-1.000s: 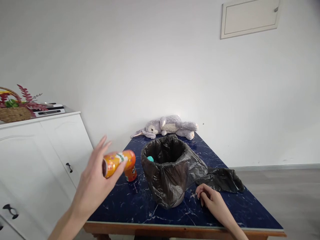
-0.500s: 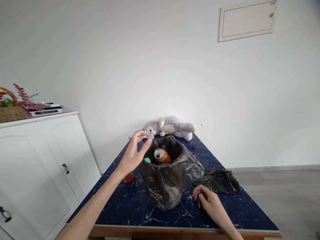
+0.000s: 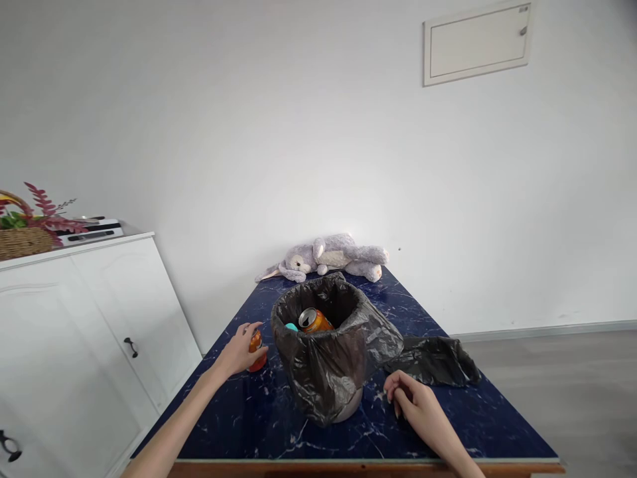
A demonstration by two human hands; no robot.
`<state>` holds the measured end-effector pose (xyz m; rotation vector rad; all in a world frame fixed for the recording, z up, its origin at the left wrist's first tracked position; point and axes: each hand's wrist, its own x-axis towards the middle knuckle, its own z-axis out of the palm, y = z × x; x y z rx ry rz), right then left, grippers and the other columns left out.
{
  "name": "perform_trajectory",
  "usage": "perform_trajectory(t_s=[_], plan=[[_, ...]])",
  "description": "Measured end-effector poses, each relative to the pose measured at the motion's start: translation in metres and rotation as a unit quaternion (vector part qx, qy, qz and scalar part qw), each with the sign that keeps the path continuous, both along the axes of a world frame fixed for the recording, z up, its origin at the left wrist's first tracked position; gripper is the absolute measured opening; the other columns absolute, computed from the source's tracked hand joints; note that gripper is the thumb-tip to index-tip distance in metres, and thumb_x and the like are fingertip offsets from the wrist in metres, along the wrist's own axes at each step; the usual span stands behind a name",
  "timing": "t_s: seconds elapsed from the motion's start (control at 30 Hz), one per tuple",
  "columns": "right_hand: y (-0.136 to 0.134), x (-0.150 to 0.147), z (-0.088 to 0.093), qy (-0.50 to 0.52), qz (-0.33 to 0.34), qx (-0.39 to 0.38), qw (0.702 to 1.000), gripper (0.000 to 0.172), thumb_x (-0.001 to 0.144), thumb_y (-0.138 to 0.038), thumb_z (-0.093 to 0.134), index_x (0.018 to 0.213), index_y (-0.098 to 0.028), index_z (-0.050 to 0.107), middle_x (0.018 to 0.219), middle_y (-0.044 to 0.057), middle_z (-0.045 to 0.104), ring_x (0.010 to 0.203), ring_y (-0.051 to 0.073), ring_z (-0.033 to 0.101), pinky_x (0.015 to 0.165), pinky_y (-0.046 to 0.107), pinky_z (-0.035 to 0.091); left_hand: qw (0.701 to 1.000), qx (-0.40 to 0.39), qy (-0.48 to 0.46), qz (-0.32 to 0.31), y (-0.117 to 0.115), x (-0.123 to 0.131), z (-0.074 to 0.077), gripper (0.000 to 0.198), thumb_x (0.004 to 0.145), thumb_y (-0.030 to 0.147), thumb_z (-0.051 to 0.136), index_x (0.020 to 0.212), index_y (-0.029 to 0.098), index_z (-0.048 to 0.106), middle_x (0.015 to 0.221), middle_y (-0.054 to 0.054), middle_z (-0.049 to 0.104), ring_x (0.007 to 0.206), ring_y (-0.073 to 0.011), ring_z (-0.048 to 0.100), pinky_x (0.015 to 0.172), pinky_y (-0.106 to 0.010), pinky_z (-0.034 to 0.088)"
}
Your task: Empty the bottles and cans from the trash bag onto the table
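A small bin lined with a black bag [image 3: 333, 358] stands in the middle of the dark blue marbled table [image 3: 259, 425]. Inside it lie an orange can [image 3: 313, 320] and something teal [image 3: 291, 326]. My left hand [image 3: 241, 350] is closed round a second orange can [image 3: 257, 350] that stands on the table just left of the bin. My right hand [image 3: 415, 401] rests on the table at the bin's right foot, fingers curled, with nothing visible in it.
A loose black bag [image 3: 438, 360] lies right of the bin. A grey plush toy [image 3: 328, 255] lies at the table's far end against the wall. A white cabinet [image 3: 84, 332] stands at the left with a wicker basket of red leaves [image 3: 22, 229] on top.
My left hand dropped the first orange can into the bin, then came down and closed on the second can left of it. My right hand stayed put.
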<state>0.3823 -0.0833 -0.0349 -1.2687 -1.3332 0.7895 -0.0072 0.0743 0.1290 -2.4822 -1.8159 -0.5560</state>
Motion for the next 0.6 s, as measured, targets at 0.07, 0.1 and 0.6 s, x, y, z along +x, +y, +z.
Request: perform_trajectory(t_s=[0.07, 0.1, 0.6], plan=[[0.000, 0.000, 0.000, -0.002, 0.000, 0.000, 1.000, 0.021, 0.087, -0.034, 0.047, 0.087, -0.024, 0.065, 0.076, -0.001, 0.065, 0.061, 0.017, 0.063, 0.063, 0.028, 0.046, 0.999, 0.002, -0.032, 0.011, -0.004, 0.000, 0.000, 0.060, 0.082, 0.054, 0.063, 0.130, 0.019, 0.068, 0.129, -0.019, 0.071, 0.093, -0.0332, 0.077, 0.076, -0.041, 0.061], [0.000, 0.000, 0.000, -0.002, 0.000, 0.000, 1.000, 0.020, 0.088, -0.034, 0.047, 0.087, -0.024, 0.065, 0.077, -0.001, 0.065, 0.061, 0.017, 0.063, 0.063, 0.028, 0.046, 0.998, 0.015, -0.051, 0.018, -0.006, 0.002, 0.005, 0.057, 0.086, 0.054, 0.060, 0.131, 0.019, 0.067, 0.128, -0.019, 0.070, 0.093, -0.0329, 0.077, 0.076, -0.042, 0.061], [0.001, -0.001, 0.000, 0.005, -0.005, 0.004, 1.000, 0.020, 0.087, -0.034, 0.047, 0.086, -0.024, 0.064, 0.075, -0.001, 0.066, 0.059, 0.017, 0.062, 0.062, 0.028, 0.045, 0.941, 0.049, -0.237, -0.238, -0.080, 0.129, 0.127, 0.051, 0.095, 0.053, 0.072, 0.137, 0.028, 0.058, 0.144, -0.010, 0.066, 0.126, -0.0313, 0.068, 0.098, -0.040, 0.059]])
